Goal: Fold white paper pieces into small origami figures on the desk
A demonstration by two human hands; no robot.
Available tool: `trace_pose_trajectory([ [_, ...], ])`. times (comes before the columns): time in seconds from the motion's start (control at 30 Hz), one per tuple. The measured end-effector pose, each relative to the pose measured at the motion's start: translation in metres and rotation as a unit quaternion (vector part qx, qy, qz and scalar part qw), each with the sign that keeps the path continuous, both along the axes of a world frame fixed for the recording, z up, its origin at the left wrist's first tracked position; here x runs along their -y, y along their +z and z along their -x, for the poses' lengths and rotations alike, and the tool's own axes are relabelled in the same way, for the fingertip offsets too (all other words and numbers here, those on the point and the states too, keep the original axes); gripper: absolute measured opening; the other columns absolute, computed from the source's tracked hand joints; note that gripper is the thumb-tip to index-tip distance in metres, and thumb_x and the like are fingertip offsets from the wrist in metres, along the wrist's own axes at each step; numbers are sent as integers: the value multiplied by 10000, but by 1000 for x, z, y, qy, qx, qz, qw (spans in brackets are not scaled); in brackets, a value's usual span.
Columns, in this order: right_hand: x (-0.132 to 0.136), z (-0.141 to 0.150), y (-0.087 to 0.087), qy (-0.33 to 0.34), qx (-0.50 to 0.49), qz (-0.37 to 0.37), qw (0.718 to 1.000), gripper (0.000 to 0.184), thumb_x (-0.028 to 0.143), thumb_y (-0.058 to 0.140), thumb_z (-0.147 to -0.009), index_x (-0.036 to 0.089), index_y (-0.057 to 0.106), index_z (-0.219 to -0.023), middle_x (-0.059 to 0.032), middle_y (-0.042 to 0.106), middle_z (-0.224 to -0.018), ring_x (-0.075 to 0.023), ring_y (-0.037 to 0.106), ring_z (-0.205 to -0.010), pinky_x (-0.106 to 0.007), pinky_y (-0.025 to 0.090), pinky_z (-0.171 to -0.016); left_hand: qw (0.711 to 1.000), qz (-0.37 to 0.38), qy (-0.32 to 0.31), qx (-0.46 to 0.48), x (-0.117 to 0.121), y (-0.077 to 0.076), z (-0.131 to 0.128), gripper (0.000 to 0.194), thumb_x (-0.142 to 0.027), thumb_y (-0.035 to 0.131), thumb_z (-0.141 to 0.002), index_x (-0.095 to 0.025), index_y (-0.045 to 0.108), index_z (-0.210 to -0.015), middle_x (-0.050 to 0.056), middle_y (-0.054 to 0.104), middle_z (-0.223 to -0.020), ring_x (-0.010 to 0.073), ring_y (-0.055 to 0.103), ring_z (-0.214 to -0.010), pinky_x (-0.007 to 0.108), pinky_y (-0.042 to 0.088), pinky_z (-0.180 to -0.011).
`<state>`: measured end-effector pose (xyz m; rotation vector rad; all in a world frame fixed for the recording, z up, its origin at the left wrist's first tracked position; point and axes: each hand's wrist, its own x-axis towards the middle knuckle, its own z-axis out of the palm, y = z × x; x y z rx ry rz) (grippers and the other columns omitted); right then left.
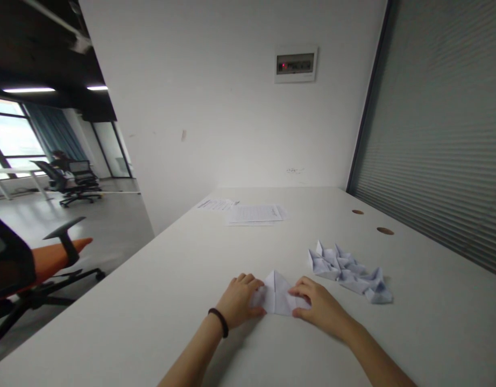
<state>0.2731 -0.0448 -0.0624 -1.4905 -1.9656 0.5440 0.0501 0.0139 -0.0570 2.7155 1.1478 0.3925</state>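
Note:
A folded sheet of white paper lies on the table between my hands, with a pointed top and a crease down its middle. My left hand, a dark band around its wrist, grips the paper's left end between thumb and fingers. At the right end, my right hand pinches the paper the same way. Several folded paper pieces with upright points sit clustered to the right, beyond my right hand.
Printed sheets lie toward the back of the white table. Two round holes are near its right edge, beside a blind-covered glass partition. An orange office chair stands to the left. A person sits far off.

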Motion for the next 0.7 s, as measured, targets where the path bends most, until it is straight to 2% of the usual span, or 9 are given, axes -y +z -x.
trace_pose_trajectory([
  [0.1, 0, 2, 2, -5, -2, -4, 1000, 388, 149, 635, -576, 225, 624, -956, -15, 561, -867, -154, 529, -745, -252, 427, -679, 1000, -6, 8, -14, 2, 3, -1, 448, -352, 677, -625, -261, 545, -1042, 41, 547, -988, 231, 480, -908, 327, 366, -770],
  [0.17, 1, 3, 4, -5, 9, -14, 1000, 318, 135, 610, -587, 204, 634, -897, -18, 561, -821, -160, 524, -757, -256, 422, -689, 1000, -13, 8, -14, 4, 6, -1, 424, -332, 668, -638, -264, 551, -1040, 41, 540, -982, 230, 481, -907, 327, 366, -772],
  [0.27, 3, 5, 8, 12, 20, -34, 999, 182, 116, 563, -616, 196, 623, -768, -10, 567, -762, -163, 524, -762, -259, 413, -694, 1000, -24, 0, -5, 6, 11, -3, 294, -263, 622, -686, -252, 581, -977, 32, 544, -949, 215, 493, -887, 313, 370, -768],
  [0.37, 7, 4, 13, 45, 7, -33, 998, 138, 161, 583, -635, 199, 623, -762, -27, 593, -844, -178, 530, -832, -283, 403, -757, 1000, -6, -24, 13, 8, 16, -3, 155, -213, 561, -736, -235, 610, -880, 14, 568, -898, 176, 523, -827, 263, 387, -730],
  [0.47, 10, 1, 17, 84, -43, 21, 995, 131, 284, 543, -722, 195, 637, -743, -51, 616, -922, -187, 547, -874, -301, 399, -790, 996, 55, -58, 45, 11, 20, -2, 137, -304, 550, -765, -212, 640, -813, 10, 598, -897, 147, 550, -760, 222, 404, -683],
  [0.53, 10, -2, 17, 95, -94, 79, 988, 261, 337, 410, -816, 195, 627, -844, -49, 651, -846, -174, 575, -831, -309, 407, -777, 990, 98, -81, 63, 13, 22, -2, 303, -377, 445, -836, -200, 663, -721, 12, 620, -870, 135, 562, -731, 218, 405, -695],
  [0.6, 9, -4, 15, 85, -124, 138, 979, 320, 334, 342, -847, 185, 573, -1010, -39, 668, -753, -164, 592, -771, -321, 416, -759, 986, 126, -90, 65, 14, 22, -3, 452, -380, 340, -884, -195, 666, -631, 15, 629, -855, 134, 566, -755, 227, 396, -741],
  [0.63, 9, -5, 13, 76, -122, 156, 977, 310, 323, 374, -832, 179, 568, -1027, -45, 669, -775, -164, 592, -771, -325, 418, -760, 986, 130, -87, 58, 15, 20, -4, 445, -377, 363, -876, -192, 662, -603, 19, 626, -864, 143, 561, -788, 234, 392, -762],
  [0.7, 8, -4, 9, 61, -92, 159, 981, 224, 272, 516, -737, 169, 633, -898, -81, 626, -985, -180, 567, -869, -324, 409, -789, 989, 124, -66, 36, 16, 16, -7, 300, -373, 539, -778, -181, 648, -575, 32, 600, -924, 173, 536, -866, 247, 392, -783],
])
